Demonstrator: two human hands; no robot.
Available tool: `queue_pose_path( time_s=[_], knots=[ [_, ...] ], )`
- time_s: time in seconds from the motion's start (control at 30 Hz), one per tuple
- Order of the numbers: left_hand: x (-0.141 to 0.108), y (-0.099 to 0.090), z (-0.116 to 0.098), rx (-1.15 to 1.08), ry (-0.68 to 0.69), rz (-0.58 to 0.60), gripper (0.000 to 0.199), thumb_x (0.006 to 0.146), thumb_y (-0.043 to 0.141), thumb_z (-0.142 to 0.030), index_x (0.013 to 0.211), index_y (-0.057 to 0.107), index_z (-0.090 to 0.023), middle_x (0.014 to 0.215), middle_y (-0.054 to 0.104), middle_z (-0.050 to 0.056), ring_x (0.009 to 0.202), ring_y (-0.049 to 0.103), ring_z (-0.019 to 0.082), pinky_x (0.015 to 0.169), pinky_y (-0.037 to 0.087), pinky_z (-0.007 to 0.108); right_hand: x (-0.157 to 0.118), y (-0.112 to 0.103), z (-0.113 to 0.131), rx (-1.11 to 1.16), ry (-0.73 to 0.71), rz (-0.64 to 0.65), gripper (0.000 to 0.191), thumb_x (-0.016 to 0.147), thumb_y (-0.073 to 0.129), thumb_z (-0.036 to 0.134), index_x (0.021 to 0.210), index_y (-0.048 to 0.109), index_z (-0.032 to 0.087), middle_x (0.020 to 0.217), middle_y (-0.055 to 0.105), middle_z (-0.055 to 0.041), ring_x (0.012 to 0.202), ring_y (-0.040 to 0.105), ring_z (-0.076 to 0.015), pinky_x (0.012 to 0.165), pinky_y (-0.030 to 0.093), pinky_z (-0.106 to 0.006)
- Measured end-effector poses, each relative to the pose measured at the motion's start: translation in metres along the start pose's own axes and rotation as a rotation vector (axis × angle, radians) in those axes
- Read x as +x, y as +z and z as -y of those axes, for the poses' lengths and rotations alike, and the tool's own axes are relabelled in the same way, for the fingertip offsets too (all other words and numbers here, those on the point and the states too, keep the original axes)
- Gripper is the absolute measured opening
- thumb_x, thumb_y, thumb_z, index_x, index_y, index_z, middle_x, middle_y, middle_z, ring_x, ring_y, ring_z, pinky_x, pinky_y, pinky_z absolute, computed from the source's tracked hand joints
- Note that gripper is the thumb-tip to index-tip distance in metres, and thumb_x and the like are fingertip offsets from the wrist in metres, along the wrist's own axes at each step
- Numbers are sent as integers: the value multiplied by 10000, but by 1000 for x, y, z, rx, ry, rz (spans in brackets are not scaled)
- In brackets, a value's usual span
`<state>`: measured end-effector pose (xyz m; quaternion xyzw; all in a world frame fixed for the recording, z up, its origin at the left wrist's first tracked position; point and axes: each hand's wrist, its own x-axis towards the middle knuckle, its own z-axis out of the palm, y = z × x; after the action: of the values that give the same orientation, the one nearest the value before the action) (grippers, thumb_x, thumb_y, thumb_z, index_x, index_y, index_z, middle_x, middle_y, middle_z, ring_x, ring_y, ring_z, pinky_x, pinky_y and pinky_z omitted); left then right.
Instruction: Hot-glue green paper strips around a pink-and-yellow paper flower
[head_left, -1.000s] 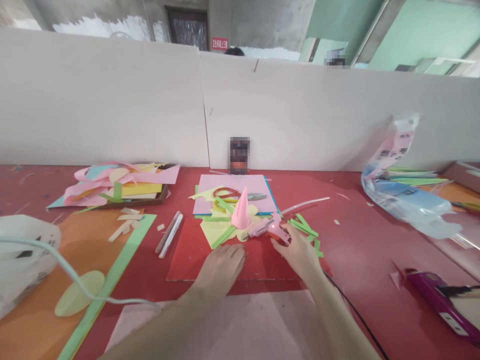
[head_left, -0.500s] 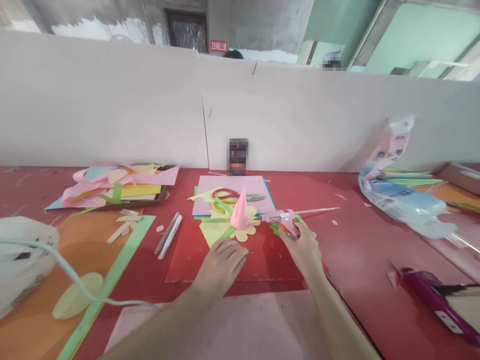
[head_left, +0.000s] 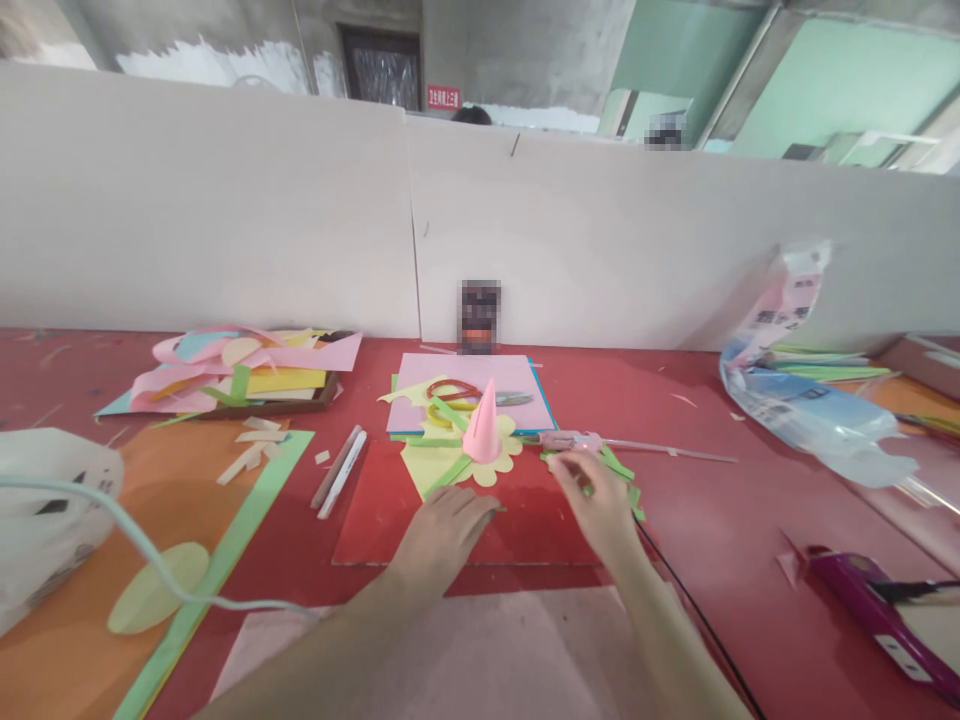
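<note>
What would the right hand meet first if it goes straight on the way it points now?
Probably the front of the pink glue gun, just beyond the fingertips of the right hand. Depth is unclear, so it may touch the green strips first.

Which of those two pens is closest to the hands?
The slim white pen. It lies on the side toward the left hand, while the pinkish-brown pen beside it is nearer the big orange paper.

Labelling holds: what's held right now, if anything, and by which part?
Can't tell: right hand is at the pink plastic glue gun, whose handle is hidden. Left hand shows no clear hold.
</note>
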<state>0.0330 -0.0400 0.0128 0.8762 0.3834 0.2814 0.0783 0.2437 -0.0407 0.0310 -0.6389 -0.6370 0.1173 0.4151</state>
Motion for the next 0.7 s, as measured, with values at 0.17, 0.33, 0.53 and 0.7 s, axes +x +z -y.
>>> queue_pose_path(
  time_s=[0.17, 0.33, 0.53, 0.7],
  knots=[
    [0, 0, 1, -17, -29, -2, 251, 907, 343, -231, 909, 593, -203, 741, 616, 17, 714, 558, 150, 693, 452, 302, -12, 11, 21, 127, -187, 363, 237, 804, 492, 433, 871, 592, 229, 744, 581, -11, 670, 530, -135, 625, 430, -257],
    [0, 1, 1, -83, -64, 14, 191, 889, 400, -228, 901, 590, -207, 779, 635, 3, 742, 561, 146, 719, 450, 298, -15, 12, 23, 147, -203, 408, 212, 833, 462, 386, 794, 592, 223, 748, 577, -5, 692, 530, -127, 641, 425, -250],
    [1, -3, -1, -189, -150, 34, 166, 866, 441, -237, 875, 606, -222, 795, 644, -3, 767, 581, 144, 719, 466, 286, -17, 15, 24, 161, -222, 371, 208, 845, 446, 347, 776, 590, 214, 718, 573, -2, 659, 527, -118, 605, 420, -236],
    [2, -6, -1, -303, -250, 16, 144, 844, 470, -241, 851, 613, -234, 835, 647, -14, 795, 584, 140, 719, 474, 265, -16, 17, 24, 136, -213, 363, 176, 827, 474, 344, 772, 589, 223, 726, 588, 5, 652, 539, -117, 594, 429, -233]
  ],
)
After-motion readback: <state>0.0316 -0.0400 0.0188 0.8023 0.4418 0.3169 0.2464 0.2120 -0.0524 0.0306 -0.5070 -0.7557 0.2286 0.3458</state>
